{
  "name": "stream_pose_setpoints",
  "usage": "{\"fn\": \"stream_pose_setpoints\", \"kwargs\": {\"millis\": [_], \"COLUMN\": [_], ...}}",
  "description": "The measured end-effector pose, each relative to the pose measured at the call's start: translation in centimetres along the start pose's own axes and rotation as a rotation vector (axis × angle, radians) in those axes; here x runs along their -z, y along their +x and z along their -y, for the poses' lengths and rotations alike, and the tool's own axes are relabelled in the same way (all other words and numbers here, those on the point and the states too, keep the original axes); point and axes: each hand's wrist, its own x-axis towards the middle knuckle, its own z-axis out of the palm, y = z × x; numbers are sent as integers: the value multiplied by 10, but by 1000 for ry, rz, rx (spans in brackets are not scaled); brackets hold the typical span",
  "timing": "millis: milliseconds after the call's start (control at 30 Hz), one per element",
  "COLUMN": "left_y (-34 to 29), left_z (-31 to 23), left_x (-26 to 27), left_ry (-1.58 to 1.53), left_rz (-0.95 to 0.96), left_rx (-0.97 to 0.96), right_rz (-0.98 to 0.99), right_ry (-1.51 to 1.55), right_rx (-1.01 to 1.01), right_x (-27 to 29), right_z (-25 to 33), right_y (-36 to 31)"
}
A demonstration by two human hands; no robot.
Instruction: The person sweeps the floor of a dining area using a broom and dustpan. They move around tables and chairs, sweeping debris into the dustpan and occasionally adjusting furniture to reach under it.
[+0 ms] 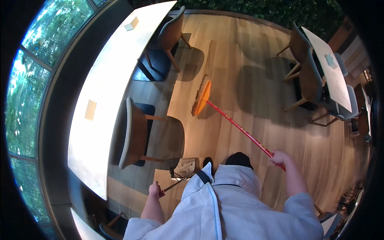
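Observation:
My right hand point(279, 157) is closed round the upper end of a broom's red handle. The broom point(245, 132) slants away to the left, and its orange head point(204, 97) with dark bristles is at the wooden floor ahead of me. My left hand point(156, 189) grips the thin handle of a long-handled dustpan point(184, 167). The dustpan's brownish pan is low by my feet, just left of my dark shoe. A stretch of floor separates the broom head from the dustpan.
A long white table point(106, 76) runs along the window on the left, with chairs point(134, 132) point(170, 36) at its inner side. Another white table point(328, 66) with several chairs stands at the right. Green foliage point(256, 10) lines the far edge of the wooden floor point(224, 52).

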Motion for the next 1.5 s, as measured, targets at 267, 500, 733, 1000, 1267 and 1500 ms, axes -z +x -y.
{"fn": "stream_pose_setpoints", "kwargs": {"millis": [267, 500, 733, 1000, 1267, 1500], "left_y": [-29, -82, -61, 9, -54, -116], "left_z": [-159, -266, -352, -416, -416, -471], "left_x": [-103, -186, -258, -278, -366, -442], "left_ry": [33, -147, -327, -435, -564, -948], "left_rz": [-106, -249, -244, -151, -298, -650], "left_rx": [22, -32, 75, 224, 314, 556], "right_rz": [-351, -173, 168, 281, 560, 398], "right_ry": [-281, -420, -536, -1018, -1492, -1585], "right_rx": [263, 266, 337, 654, 1068, 1128], "right_x": [122, 344, 444, 283, 20, -81], "right_z": [124, 233, 488, 807, 1038, 1076], "right_y": [209, 284, 366, 418, 465, 531]}}
